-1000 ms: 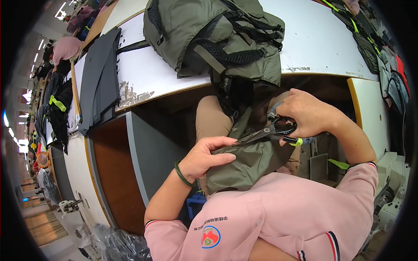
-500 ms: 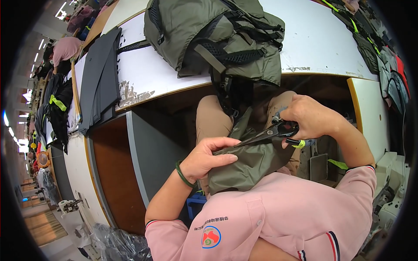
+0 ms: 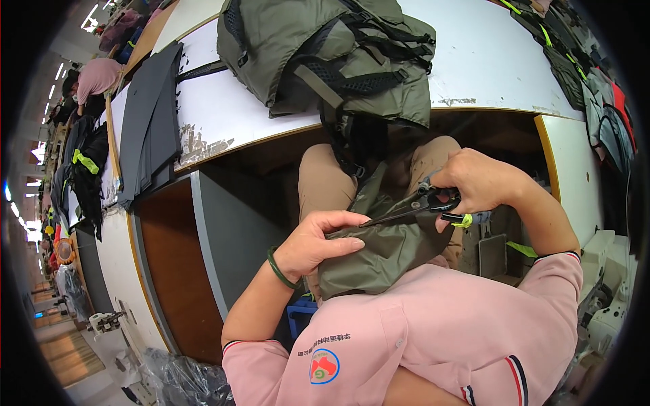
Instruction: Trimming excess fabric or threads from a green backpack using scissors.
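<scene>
Scissors: dark metal, smooth;
Olive cloth: thin, creased, softly glossy;
Tabletop: smooth; rough where scuffed along near edge;
Backpack, near edge: sleek cloth, mesh straps;
Grey sheets: smooth, matt.

olive-green fabric, black-handled scissors, pink shirt, striped trim, green bangle

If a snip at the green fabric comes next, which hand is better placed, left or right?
Probably the right: the right hand holds the scissors, their tips pointing toward the left. The left hand has no tool and grips the green fabric close to those tips.
</scene>
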Demonstrator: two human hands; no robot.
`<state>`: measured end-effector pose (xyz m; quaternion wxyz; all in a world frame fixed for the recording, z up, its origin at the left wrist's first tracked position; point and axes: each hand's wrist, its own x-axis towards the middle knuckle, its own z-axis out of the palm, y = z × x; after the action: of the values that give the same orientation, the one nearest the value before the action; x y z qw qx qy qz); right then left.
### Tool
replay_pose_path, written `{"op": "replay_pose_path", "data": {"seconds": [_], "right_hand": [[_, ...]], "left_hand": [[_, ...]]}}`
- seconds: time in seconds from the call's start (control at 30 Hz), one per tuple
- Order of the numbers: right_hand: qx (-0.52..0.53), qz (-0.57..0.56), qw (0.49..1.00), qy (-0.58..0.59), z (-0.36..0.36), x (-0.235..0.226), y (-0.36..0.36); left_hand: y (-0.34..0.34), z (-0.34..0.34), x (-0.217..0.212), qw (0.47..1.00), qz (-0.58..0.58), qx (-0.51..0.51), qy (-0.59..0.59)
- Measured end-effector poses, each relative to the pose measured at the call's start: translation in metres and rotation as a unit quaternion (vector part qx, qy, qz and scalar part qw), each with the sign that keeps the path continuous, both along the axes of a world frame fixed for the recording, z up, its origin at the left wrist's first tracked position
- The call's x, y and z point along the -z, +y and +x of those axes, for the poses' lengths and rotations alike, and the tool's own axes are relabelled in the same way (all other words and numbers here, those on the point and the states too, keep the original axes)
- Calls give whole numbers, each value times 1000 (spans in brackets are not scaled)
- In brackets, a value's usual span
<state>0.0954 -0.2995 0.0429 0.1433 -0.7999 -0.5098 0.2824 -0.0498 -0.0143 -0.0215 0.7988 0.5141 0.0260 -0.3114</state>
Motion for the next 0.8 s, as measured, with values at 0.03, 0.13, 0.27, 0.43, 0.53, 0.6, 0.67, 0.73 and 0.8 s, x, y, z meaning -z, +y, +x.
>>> {"op": "replay_pose_path", "data": {"seconds": [0.03,0.13,0.27,0.43,0.53,0.6,0.67,0.73,0.8], "right_hand": [[3,-14,1000,-5,0,0,0],[7,-34,999,-14,-1,0,0],[23,76,997,-18,0,6,-2],[92,177,975,101,-4,36,11],[79,110,975,178,-10,51,14],[82,117,974,175,-10,52,10],[102,138,969,177,-12,54,6],[92,157,974,133,-13,51,0],[83,175,977,88,-14,47,-4]], "left_hand": [[0,0,0,1000,3,5,-7],[1,-2,2,1000,-2,6,-20],[-3,-2,-4,1000,0,-7,-4],[-9,0,-15,992,95,-16,-87],[-14,-7,-18,975,151,-63,-151],[-11,-9,-17,941,221,-75,-246],[-10,-12,-16,892,288,-86,-337],[-12,-14,-16,849,341,-109,-390],[-15,-14,-15,824,365,-120,-415]]}}
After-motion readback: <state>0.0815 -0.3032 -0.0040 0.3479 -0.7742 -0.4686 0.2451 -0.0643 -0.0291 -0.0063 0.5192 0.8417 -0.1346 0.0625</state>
